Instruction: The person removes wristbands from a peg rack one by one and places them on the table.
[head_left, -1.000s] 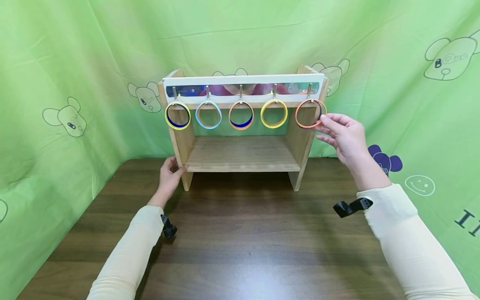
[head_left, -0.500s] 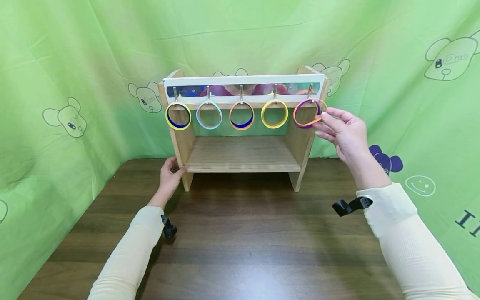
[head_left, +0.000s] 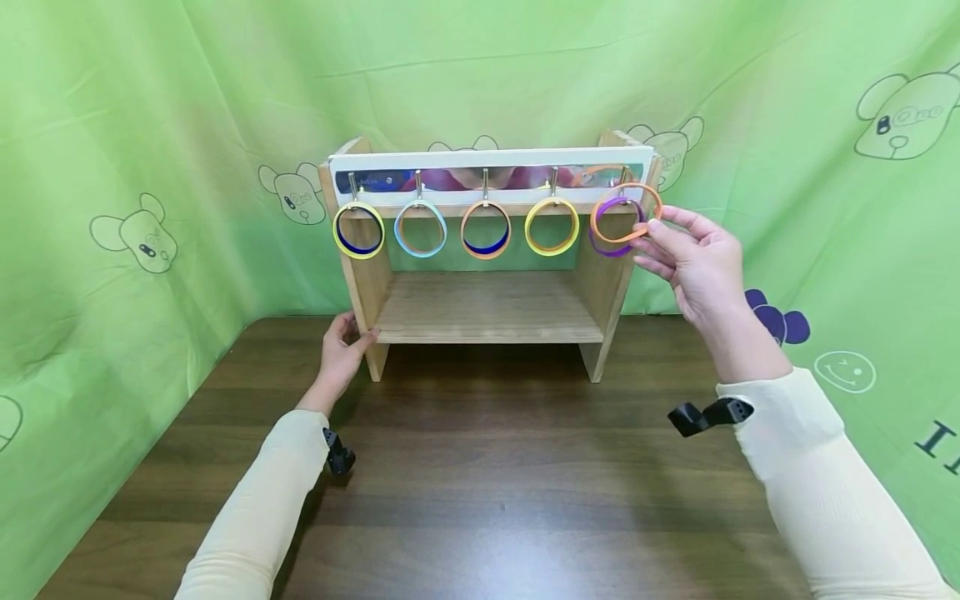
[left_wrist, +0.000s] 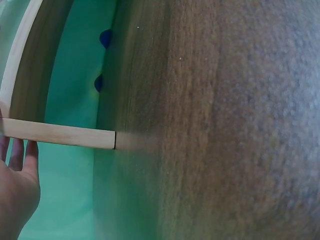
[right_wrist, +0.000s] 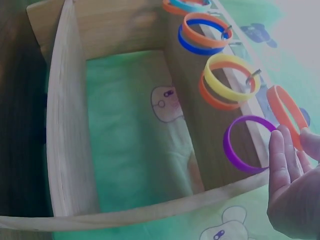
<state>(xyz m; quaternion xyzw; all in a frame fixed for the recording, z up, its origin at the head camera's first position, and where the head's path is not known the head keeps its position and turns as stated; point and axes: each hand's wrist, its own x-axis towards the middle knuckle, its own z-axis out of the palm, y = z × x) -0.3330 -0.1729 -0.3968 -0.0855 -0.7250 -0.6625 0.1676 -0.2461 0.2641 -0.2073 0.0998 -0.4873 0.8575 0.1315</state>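
In the head view, my right hand (head_left: 701,271) pinches an orange wristband (right_wrist: 278,107) between thumb and fingers, held in front of the rightmost hook. Behind it, a purple wristband (right_wrist: 229,145) hangs from that hook. The orange band is off the hook in the right wrist view, near its tip. My left hand (head_left: 341,354) grips the left side panel (head_left: 362,287) of a wooden shelf rack (head_left: 487,312), thumb in front and fingers behind. The left wrist view shows those fingers (left_wrist: 31,157) against the panel.
A white rail (head_left: 450,158) with metal hooks runs across the rack's top. Its other hooks carry paired bands, among them yellow (head_left: 357,255), light blue (head_left: 421,253) and orange (head_left: 486,256) ones. The rack stands on a brown table (head_left: 480,467) before a green curtain (head_left: 465,75).
My right hand has drawn the orange wristband forward and up, off the rightmost hook, away from the purple one, which stays hanging. My left hand keeps its grip on the rack.
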